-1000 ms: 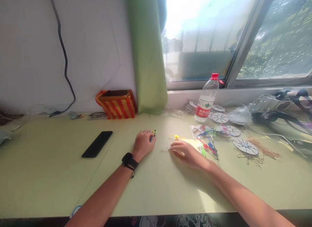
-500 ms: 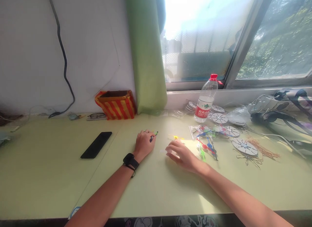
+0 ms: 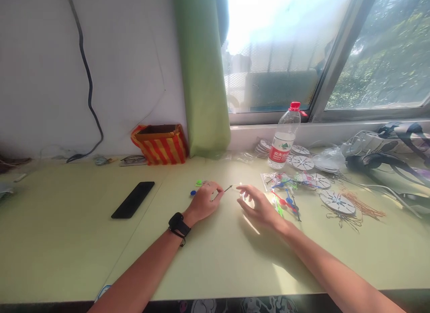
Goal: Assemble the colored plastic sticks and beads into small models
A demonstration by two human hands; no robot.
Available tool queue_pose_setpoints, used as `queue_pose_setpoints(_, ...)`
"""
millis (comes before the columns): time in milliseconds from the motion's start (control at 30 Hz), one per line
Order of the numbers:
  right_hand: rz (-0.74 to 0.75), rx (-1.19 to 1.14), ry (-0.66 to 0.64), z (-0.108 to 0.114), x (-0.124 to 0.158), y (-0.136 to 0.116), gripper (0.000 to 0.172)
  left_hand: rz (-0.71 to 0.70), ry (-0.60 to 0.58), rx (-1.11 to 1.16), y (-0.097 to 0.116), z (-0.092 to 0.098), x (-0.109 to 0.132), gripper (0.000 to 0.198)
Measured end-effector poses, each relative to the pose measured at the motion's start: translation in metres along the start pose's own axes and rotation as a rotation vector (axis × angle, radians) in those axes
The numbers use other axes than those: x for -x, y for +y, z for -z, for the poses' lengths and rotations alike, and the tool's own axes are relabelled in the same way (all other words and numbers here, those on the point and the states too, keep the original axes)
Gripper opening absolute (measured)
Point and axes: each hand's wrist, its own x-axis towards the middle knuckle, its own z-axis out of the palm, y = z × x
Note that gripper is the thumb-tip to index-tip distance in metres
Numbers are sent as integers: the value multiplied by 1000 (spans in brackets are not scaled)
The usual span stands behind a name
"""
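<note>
My left hand (image 3: 205, 201) rests on the table with thumb and forefinger pinched on a thin black arrow-tipped pointer (image 3: 228, 188). The pointer's tip sticks out to the right. Just beyond the hand lie a green piece (image 3: 199, 182) and a round blue piece (image 3: 193, 193). Across a small gap, my right hand (image 3: 257, 207) has its fingers apart and curved, with nothing clearly held. Bright sunlight washes out the spot by its fingertips. To its right lies a loose group of red, blue and green pointers (image 3: 285, 202).
White slotted discs (image 3: 337, 202), copper-coloured wires (image 3: 361, 203) and a plastic bottle (image 3: 284, 140) stand or lie to the right. A black phone (image 3: 133, 200) is at left. Behind it sits a red-and-yellow striped box (image 3: 163, 147). Cables and straps (image 3: 383, 163) crowd the far right.
My left hand has shifted slightly right, and the black pointer now shows in its pinch. Green and blue pieces now show behind it. My right hand has moved a little right, its fingers still apart.
</note>
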Motion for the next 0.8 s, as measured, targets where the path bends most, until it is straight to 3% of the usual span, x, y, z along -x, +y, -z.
queue_pose_setpoints(67, -13, -71, -32, 0, 0, -2, 38, -5, -58, 114, 9, -2, 2, 14)
queue_pose_setpoints(200, 8, -131, -114, 3, -2, -6, 19, 52, -162, 283, 22, -8, 8, 20)
queue_pose_setpoints(333, -6, -114, -146, 11, -3, -9, 18, 98, -208, 449, 23, -10, 10, 22)
queue_pose_setpoints(467, -73, -166, -171, 17, -4, -11, 14, 183, -196, 688, 16, -11, 7, 37)
queue_pose_setpoints(567, -97, -239, -220, 19, -5, -13, 12, 263, -176, 803, 13, -16, 5, 36)
queue_pose_setpoints(800, -169, -334, -270, 20, -6, -18, 14, 346, -70, 810, 15, -23, 5, 32)
